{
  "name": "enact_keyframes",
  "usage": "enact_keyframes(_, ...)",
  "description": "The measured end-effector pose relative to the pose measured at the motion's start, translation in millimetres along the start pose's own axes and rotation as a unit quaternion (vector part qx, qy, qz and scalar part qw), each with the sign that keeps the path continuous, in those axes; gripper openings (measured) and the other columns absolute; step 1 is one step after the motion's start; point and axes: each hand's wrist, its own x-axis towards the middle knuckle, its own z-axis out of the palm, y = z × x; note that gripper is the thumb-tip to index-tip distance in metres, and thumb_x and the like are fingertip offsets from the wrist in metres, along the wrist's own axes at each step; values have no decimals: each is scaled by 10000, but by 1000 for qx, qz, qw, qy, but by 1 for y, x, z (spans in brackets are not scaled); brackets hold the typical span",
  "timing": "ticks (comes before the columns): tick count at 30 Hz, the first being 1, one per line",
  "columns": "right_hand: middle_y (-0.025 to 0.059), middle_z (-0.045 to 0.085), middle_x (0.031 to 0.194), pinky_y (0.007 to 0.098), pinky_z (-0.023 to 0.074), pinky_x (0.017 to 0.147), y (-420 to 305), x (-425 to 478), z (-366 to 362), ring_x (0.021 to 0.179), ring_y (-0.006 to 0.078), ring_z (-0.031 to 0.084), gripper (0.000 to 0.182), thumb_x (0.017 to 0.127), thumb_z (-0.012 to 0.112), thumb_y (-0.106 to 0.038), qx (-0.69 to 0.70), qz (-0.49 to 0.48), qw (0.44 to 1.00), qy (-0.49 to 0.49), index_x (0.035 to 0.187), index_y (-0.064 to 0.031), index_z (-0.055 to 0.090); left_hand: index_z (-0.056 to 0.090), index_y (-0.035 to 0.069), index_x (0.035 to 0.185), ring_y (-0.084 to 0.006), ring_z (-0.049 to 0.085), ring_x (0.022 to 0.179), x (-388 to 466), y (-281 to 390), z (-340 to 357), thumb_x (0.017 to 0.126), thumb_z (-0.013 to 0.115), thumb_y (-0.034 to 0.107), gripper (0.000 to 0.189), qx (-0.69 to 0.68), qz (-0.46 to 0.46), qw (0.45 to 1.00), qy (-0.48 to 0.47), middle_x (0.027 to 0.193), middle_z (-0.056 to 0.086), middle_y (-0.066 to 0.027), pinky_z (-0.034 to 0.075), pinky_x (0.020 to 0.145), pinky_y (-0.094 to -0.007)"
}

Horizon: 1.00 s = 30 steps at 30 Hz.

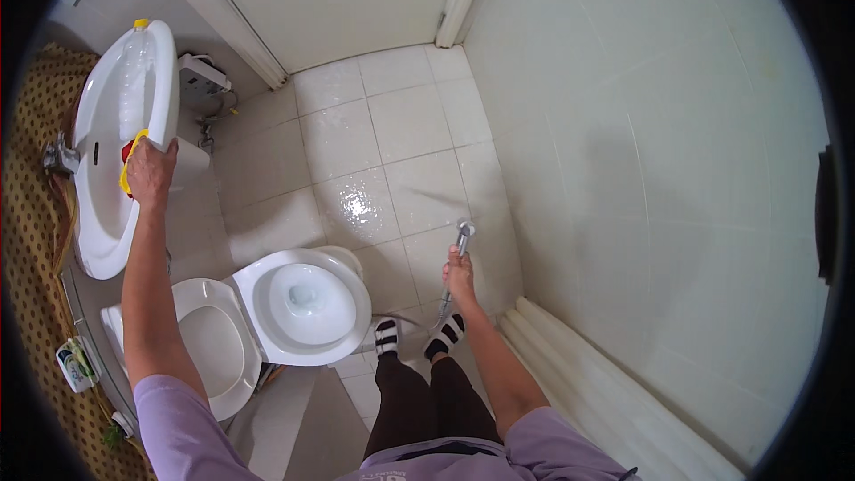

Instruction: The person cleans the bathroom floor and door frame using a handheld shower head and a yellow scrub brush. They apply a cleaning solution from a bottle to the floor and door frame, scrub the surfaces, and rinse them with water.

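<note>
My left hand (152, 170) is closed on a yellow-and-red scrub brush (138, 140) at the front rim of a white wall-mounted sink (107, 207). My fingers hide most of the brush. A clear plastic bottle (135, 77) with a yellow cap lies in the basin, beyond that hand. A chrome faucet (61, 155) stands on the sink's wall side. My right hand (459, 277) grips a chrome handheld sprayer (464, 232) above the tiled floor, its head away from me. From the grip a metal hose (441, 312) hangs down by my feet.
Left of my legs stands a white toilet (359, 304) with lid and seat raised. Wet floor tiles (354, 204) shine ahead, up to a door (334, 0). A pale curtain (568, 354) hangs at right. A wipes pack (78, 364) sits on the left ledge.
</note>
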Motion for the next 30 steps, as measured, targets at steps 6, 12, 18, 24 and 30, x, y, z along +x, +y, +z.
enact_keyframes(6,24,436,704,264,390,580,-79,-62,74,607,118,439,293,903,446,-349,-39,-105,988,-109,903,-60,394,557,0,877,-338,582,817,3,-13,15,666,686,386,458,-31,-35,999,-10,840,601,-176,466,707,-435)
enact_keyframes(12,70,523,737,284,417,643,-171,-123,162,666,138,490,235,873,521,-214,-200,-335,880,-270,907,18,497,474,4,1049,-349,487,953,-23,-35,19,652,705,295,543,-267,63,935,223,1005,508,-197,411,814,-416)
enact_keyframes(18,139,554,707,339,439,614,-228,-173,249,655,245,551,247,842,550,-203,-286,-392,767,-420,902,32,504,335,16,1247,-311,340,1200,-224,36,0,608,743,259,796,-627,62,751,-197,1273,347,-201,285,1000,-368)
enact_keyframes(24,215,559,785,427,449,678,-303,-167,388,737,355,564,190,723,467,8,-438,-543,411,-587,885,7,565,538,-7,987,-40,432,457,-267,58,2,813,611,146,243,-758,-414,495,-88,534,475,22,358,429,-225)
enact_keyframes(30,146,551,1035,495,427,784,-285,-116,548,1019,327,498,211,752,493,-71,-506,-725,359,-301,941,-5,558,568,8,866,-56,376,480,-296,104,13,773,655,156,196,-683,-379,603,-164,505,430,3,322,447,-238)
